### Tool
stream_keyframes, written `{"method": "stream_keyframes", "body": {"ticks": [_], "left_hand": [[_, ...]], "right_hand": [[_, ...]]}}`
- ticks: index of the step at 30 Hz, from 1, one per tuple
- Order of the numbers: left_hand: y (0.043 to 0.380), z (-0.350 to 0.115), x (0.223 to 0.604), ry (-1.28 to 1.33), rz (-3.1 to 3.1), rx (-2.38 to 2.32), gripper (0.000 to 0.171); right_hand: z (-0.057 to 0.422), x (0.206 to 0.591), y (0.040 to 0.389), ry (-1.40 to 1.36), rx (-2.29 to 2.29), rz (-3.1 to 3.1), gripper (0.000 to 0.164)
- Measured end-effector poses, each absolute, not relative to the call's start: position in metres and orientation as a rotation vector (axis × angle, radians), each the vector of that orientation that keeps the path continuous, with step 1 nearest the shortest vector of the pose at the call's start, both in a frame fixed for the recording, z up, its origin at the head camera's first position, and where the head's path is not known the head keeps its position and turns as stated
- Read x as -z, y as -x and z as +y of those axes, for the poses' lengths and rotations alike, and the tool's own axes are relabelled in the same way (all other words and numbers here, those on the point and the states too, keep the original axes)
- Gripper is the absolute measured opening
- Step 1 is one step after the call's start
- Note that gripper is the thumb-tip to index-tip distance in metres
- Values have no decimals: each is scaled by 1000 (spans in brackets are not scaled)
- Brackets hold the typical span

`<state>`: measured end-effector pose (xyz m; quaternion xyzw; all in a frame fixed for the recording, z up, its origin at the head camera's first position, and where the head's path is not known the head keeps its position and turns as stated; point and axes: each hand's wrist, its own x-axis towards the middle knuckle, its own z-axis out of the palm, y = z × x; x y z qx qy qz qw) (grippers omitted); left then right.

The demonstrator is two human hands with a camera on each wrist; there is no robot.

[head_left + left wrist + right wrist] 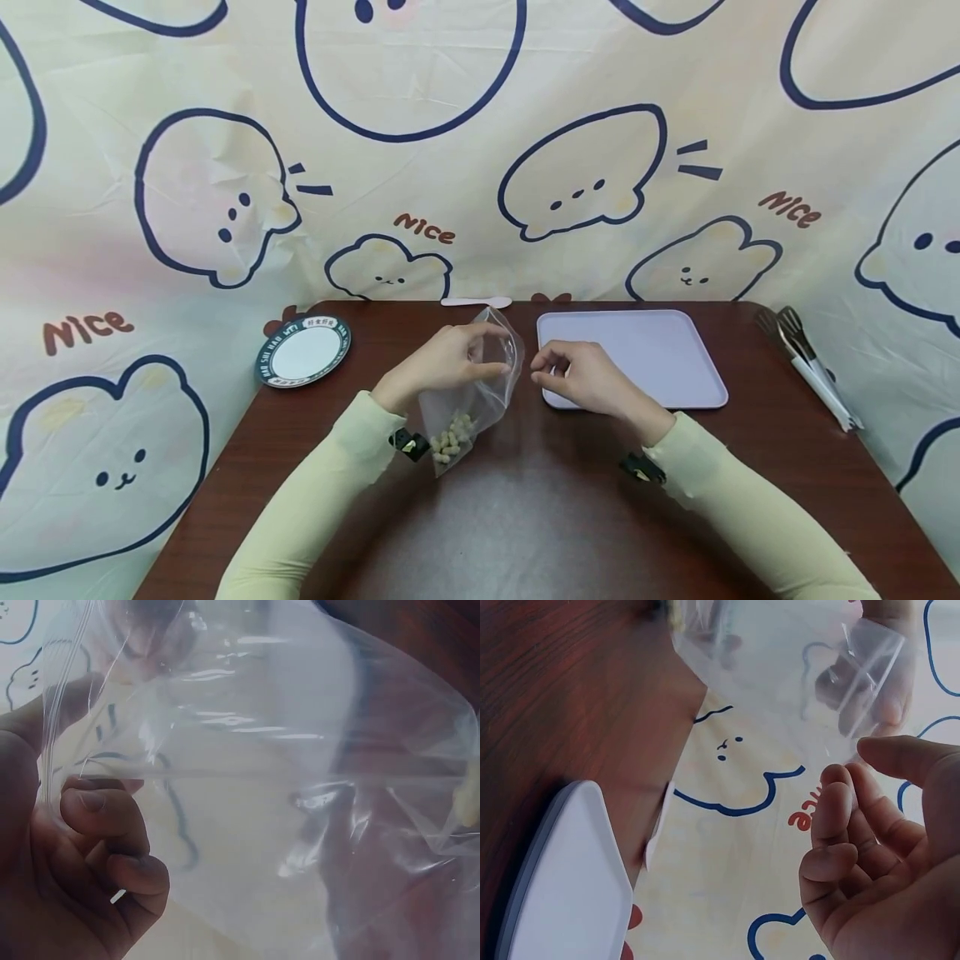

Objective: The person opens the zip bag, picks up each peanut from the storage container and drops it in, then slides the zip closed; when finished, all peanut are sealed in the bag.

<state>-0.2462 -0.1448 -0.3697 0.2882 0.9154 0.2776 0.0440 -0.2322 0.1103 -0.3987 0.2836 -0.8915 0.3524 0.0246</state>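
Note:
A clear plastic zip bag (480, 400) hangs over the table, its zip strip (64, 712) showing in the left wrist view. Small pale tan pieces (452, 437), perhaps peanuts, lie in its bottom corner. My left hand (453, 358) holds the bag near its top edge, with fingers curled at the zip side. Just right of the bag, my right hand (581, 375) hovers by the tray's near left corner. Its fingers are loosely bent, with nothing visible between them. In the right wrist view, this right hand (885, 847) is close to the bag (780, 675).
A pale lilac tray (637, 354) lies on the dark wooden table at right. To the left is a plate (303, 352) with a green patterned rim. A slim pale utensil (476, 302) lies along the back edge; kitchen utensils (821, 387) with light handles are at far right.

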Motion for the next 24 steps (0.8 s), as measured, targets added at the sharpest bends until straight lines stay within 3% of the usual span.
{"method": "stream_keyframes", "body": {"ticks": [16,24], "left_hand": [[237,-142,353,-632,2856,-1121,58],[235,-141,350,-634,2912,-1128,62]], "right_hand": [[103,389,219,-972,-1242,-2766,18],[93,387,220,-933,-1209,-2670,10]]}}
